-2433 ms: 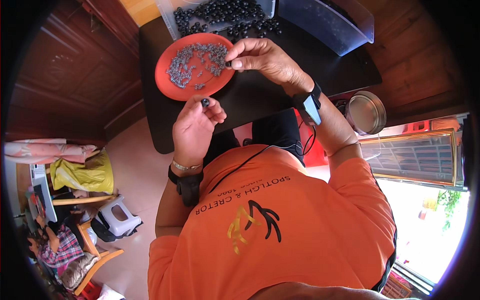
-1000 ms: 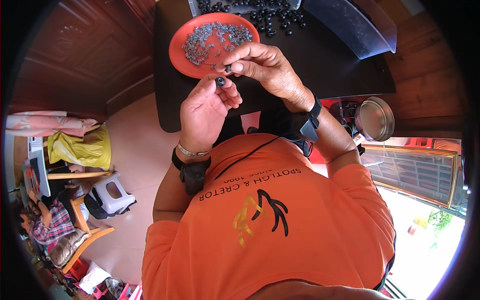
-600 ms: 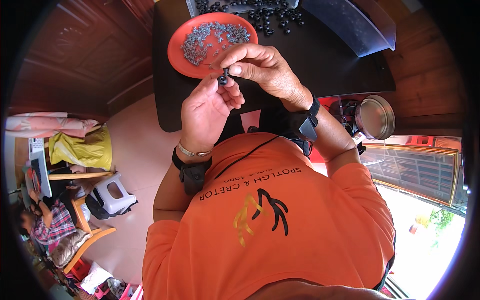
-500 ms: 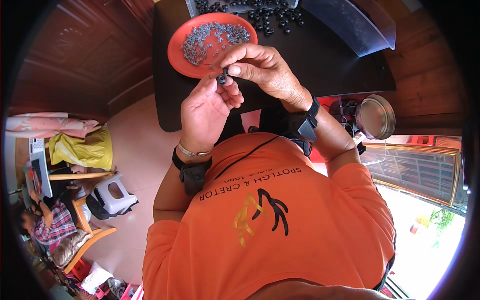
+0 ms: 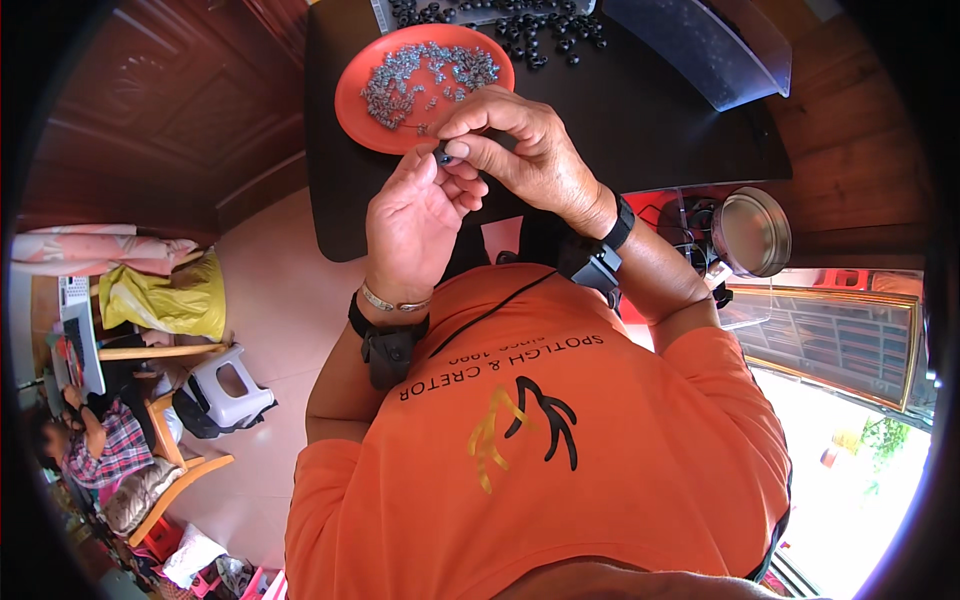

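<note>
Between the fingertips of both hands is a small round black part [image 5: 443, 156], mostly covered by the fingers. My left hand [image 5: 412, 220], palm up, pinches it between thumb and fingers. From the right, my right hand [image 5: 530, 150] closes its thumb and forefinger on the same part; whether it grips a second small piece there is hidden. Just beyond the hands lies an orange-red plate [image 5: 352, 100] with many small silvery metal pieces [image 5: 395, 85] spread over it. Loose black parts [image 5: 545, 38] like the held one are scattered at the table's far side.
The dark table [image 5: 650, 145] carries a clear plastic bin [image 5: 715, 60] at far right and a pale tray at the back. A round metal tin [image 5: 752, 232] stands right of the table. Leftward are a grey-white stool [image 5: 228, 388], a wooden chair and a seated person in plaid [image 5: 105, 445].
The right thumb and forefinger have moved slightly left and closed in on the black part, covering more of it. My right wrist has turned a little; the left hand is nearly still.
</note>
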`<action>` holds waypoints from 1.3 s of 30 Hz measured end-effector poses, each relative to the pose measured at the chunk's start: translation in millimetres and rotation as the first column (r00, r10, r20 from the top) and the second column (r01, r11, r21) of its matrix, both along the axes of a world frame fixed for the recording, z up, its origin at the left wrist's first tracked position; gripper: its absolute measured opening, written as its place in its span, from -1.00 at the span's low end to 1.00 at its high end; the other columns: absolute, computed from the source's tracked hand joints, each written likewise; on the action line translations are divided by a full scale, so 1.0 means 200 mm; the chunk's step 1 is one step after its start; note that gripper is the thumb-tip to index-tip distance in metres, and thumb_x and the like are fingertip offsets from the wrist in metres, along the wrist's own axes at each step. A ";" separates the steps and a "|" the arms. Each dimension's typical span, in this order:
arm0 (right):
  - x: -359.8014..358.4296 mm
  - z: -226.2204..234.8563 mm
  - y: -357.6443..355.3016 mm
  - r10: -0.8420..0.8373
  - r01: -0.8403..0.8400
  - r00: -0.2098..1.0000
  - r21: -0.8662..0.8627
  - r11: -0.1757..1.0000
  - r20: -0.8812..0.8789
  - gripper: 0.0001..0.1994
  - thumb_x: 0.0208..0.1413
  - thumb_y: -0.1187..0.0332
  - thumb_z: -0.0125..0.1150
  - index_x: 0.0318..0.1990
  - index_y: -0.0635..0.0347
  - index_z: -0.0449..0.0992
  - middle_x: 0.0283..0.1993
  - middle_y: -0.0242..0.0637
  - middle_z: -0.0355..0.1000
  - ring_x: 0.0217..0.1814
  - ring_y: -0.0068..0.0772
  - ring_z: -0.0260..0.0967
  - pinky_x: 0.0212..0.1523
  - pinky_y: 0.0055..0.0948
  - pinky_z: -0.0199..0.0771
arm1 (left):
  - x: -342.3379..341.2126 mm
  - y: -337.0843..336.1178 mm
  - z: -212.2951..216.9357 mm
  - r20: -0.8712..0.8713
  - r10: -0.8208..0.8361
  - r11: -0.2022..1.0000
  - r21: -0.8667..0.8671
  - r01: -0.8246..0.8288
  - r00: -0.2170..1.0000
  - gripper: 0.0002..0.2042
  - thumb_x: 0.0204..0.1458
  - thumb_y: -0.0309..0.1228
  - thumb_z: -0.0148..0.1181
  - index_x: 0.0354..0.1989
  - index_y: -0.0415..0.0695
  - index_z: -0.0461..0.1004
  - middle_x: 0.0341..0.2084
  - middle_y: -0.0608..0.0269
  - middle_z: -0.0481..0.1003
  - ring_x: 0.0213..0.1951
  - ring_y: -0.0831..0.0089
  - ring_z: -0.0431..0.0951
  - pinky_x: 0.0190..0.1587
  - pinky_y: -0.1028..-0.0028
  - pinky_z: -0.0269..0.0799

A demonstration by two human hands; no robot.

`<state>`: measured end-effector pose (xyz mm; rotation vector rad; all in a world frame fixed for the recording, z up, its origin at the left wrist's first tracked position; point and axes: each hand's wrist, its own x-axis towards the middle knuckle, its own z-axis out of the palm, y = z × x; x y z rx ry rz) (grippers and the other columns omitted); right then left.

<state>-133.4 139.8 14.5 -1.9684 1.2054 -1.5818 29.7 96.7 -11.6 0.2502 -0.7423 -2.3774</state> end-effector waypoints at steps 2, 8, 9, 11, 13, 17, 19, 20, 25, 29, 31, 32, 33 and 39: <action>0.00 -0.01 0.00 -0.053 0.049 0.996 -0.053 0.997 -0.066 -0.88 0.06 0.47 0.26 -0.24 0.21 0.54 -0.26 -0.31 0.52 -0.19 -0.42 0.46 -0.14 -0.48 0.47 | 0.00 0.00 0.00 0.010 0.012 1.000 0.003 -0.012 1.000 -0.80 0.22 -0.33 -0.12 -0.12 -0.15 0.36 -0.32 0.21 0.44 -0.28 0.37 0.46 -0.18 0.41 0.35; 0.01 -0.02 0.01 -0.190 0.159 0.968 -0.187 0.969 -0.165 -0.88 0.00 0.48 0.30 -0.28 0.21 0.54 -0.28 -0.30 0.54 -0.21 -0.33 0.47 -0.16 -0.41 0.47 | -0.01 0.00 0.00 -0.002 0.024 0.999 0.037 -0.024 1.000 -0.82 0.21 -0.33 -0.11 -0.13 -0.12 0.36 -0.31 0.24 0.44 -0.25 0.41 0.45 -0.18 0.42 0.34; 0.01 -0.02 0.01 -0.202 0.169 0.966 -0.197 0.966 -0.162 -0.88 -0.01 0.48 0.30 -0.29 0.22 0.54 -0.28 -0.30 0.54 -0.22 -0.32 0.47 -0.16 -0.40 0.47 | -0.01 0.00 0.00 0.004 0.022 0.999 0.025 -0.022 1.000 -0.82 0.21 -0.33 -0.10 -0.14 -0.12 0.37 -0.31 0.24 0.44 -0.24 0.42 0.44 -0.18 0.42 0.34; 0.01 -0.02 0.02 -0.204 0.174 0.966 -0.185 0.967 -0.159 -0.88 -0.01 0.48 0.30 -0.29 0.23 0.54 -0.28 -0.30 0.54 -0.22 -0.32 0.47 -0.16 -0.40 0.47 | -0.01 -0.01 0.00 0.012 0.019 1.000 0.013 -0.019 1.000 -0.82 0.21 -0.33 -0.10 -0.14 -0.12 0.37 -0.31 0.24 0.44 -0.23 0.43 0.44 -0.18 0.42 0.34; 0.01 -0.02 0.02 -0.207 0.179 0.966 -0.174 0.968 -0.156 -0.88 -0.01 0.48 0.30 -0.29 0.24 0.54 -0.28 -0.31 0.55 -0.22 -0.32 0.47 -0.16 -0.40 0.48 | -0.01 -0.01 0.00 0.052 0.042 0.999 0.003 -0.042 0.998 -0.82 0.21 -0.33 -0.10 -0.14 -0.12 0.37 -0.32 0.24 0.44 -0.23 0.42 0.44 -0.17 0.43 0.33; 0.02 -0.01 0.03 -0.201 0.186 0.971 -0.123 0.975 -0.129 -0.88 -0.01 0.48 0.31 -0.30 0.23 0.55 -0.30 -0.31 0.55 -0.23 -0.33 0.47 -0.17 -0.40 0.48 | -0.02 0.00 0.02 0.056 0.029 1.000 -0.006 -0.028 0.998 -0.82 0.21 -0.33 -0.11 -0.15 -0.11 0.37 -0.32 0.23 0.44 -0.23 0.42 0.43 -0.17 0.43 0.32; 0.02 0.00 0.04 -0.199 0.192 0.975 -0.073 0.979 -0.099 -0.88 -0.01 0.48 0.31 -0.30 0.23 0.55 -0.30 -0.31 0.55 -0.23 -0.33 0.47 -0.17 -0.41 0.49 | -0.02 0.00 0.03 0.065 0.038 0.999 -0.012 -0.037 0.997 -0.82 0.21 -0.32 -0.11 -0.16 -0.10 0.38 -0.32 0.22 0.44 -0.22 0.41 0.43 -0.16 0.43 0.31; 0.02 0.00 0.04 -0.214 0.203 0.970 -0.098 0.974 -0.119 -0.88 -0.02 0.48 0.32 -0.29 0.22 0.55 -0.30 -0.31 0.54 -0.23 -0.33 0.48 -0.17 -0.40 0.49 | -0.01 0.00 0.02 0.065 0.038 0.999 -0.012 -0.037 0.997 -0.82 0.21 -0.32 -0.11 -0.16 -0.10 0.38 -0.32 0.22 0.44 -0.22 0.41 0.43 -0.16 0.43 0.31; 0.02 -0.02 0.04 -0.256 0.217 0.948 -0.206 0.954 -0.187 -0.83 -0.06 0.48 0.35 -0.26 0.20 0.55 -0.29 -0.31 0.54 -0.21 -0.32 0.49 -0.14 -0.38 0.48 | -0.02 0.00 0.02 0.044 0.052 0.999 0.013 -0.053 0.998 -0.82 0.22 -0.33 -0.12 -0.16 -0.10 0.38 -0.29 0.26 0.44 -0.19 0.44 0.42 -0.13 0.40 0.32; 0.06 -0.03 0.07 -0.278 0.242 0.948 -0.218 0.946 -0.154 -0.74 -0.14 0.46 0.41 -0.23 0.21 0.54 -0.23 -0.29 0.54 -0.16 -0.28 0.49 -0.10 -0.36 0.47 | -0.02 0.02 0.05 0.035 0.080 0.994 0.073 -0.082 0.996 -0.82 0.22 -0.33 -0.11 -0.16 -0.11 0.39 -0.24 0.29 0.42 -0.16 0.46 0.40 -0.09 0.39 0.31; 0.07 -0.04 0.07 -0.274 0.248 0.955 -0.199 0.948 -0.115 -0.67 -0.21 0.46 0.44 -0.20 0.21 0.54 -0.20 -0.24 0.54 -0.13 -0.26 0.49 -0.09 -0.36 0.46 | 0.00 0.01 0.02 -0.019 0.008 0.998 0.068 -0.006 1.000 -0.75 0.22 -0.34 -0.11 -0.03 -0.20 0.35 -0.16 0.29 0.38 -0.06 0.45 0.35 0.07 0.36 0.22; 0.08 -0.05 0.07 -0.277 0.251 0.954 -0.200 0.947 -0.115 -0.67 -0.21 0.46 0.44 -0.20 0.21 0.54 -0.20 -0.24 0.54 -0.13 -0.26 0.49 -0.09 -0.36 0.46 | 0.00 0.01 0.02 -0.019 0.004 0.998 0.067 -0.003 1.000 -0.75 0.22 -0.34 -0.11 -0.03 -0.20 0.35 -0.16 0.29 0.38 -0.06 0.45 0.35 0.07 0.36 0.22; 0.09 -0.05 0.08 -0.305 0.280 0.947 -0.201 0.939 -0.102 -0.65 -0.23 0.47 0.45 -0.20 0.21 0.54 -0.20 -0.23 0.54 -0.14 -0.26 0.49 -0.10 -0.36 0.46 | 0.00 0.01 0.02 -0.012 0.015 0.997 0.070 -0.014 1.000 -0.75 0.22 -0.34 -0.11 -0.03 -0.20 0.35 -0.15 0.28 0.38 -0.05 0.45 0.34 0.08 0.36 0.21; 0.11 -0.07 0.08 -0.374 0.344 0.924 -0.251 0.905 -0.083 -0.64 -0.26 0.48 0.47 -0.21 0.19 0.54 -0.21 -0.25 0.53 -0.21 -0.28 0.49 -0.17 -0.39 0.47 | -0.02 0.03 0.05 0.042 0.040 0.997 0.070 -0.043 0.998 -0.82 0.21 -0.36 -0.08 -0.15 -0.15 0.39 -0.21 0.31 0.41 -0.12 0.50 0.37 -0.01 0.40 0.27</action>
